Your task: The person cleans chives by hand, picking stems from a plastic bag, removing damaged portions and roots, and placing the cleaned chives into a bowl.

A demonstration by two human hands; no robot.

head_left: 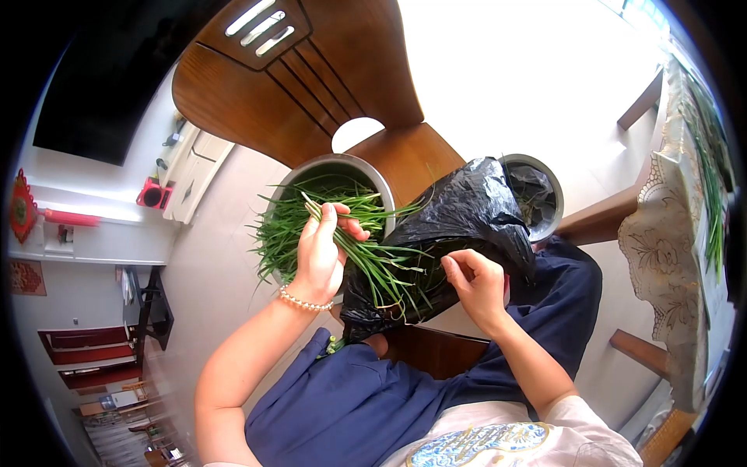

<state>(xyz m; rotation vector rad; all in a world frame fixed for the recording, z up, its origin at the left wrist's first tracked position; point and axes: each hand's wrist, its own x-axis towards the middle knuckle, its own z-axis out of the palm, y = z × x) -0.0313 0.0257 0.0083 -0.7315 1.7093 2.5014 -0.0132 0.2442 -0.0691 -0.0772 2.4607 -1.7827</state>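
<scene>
My left hand (323, 249), with a beaded bracelet at the wrist, is closed round a bunch of long green stalks (379, 268). The pale ends stick out above the fingers and the leaves trail down to the right. Behind that hand a metal pot (383, 183) on the wooden chair is heaped with more green stalks (284, 233). My right hand (473, 282) hovers over the opening of a black plastic bag (467, 204), its thumb and fingertips close together; whether anything is between them is too small to tell. More greens lie inside the bag.
A wooden chair (311, 78) stands ahead. Behind the bag is a lined metal bin (554, 194). At the right edge is a table with a lace cloth (654, 241), bearing long greens (712, 187). A white cabinet (198, 167) is at the left.
</scene>
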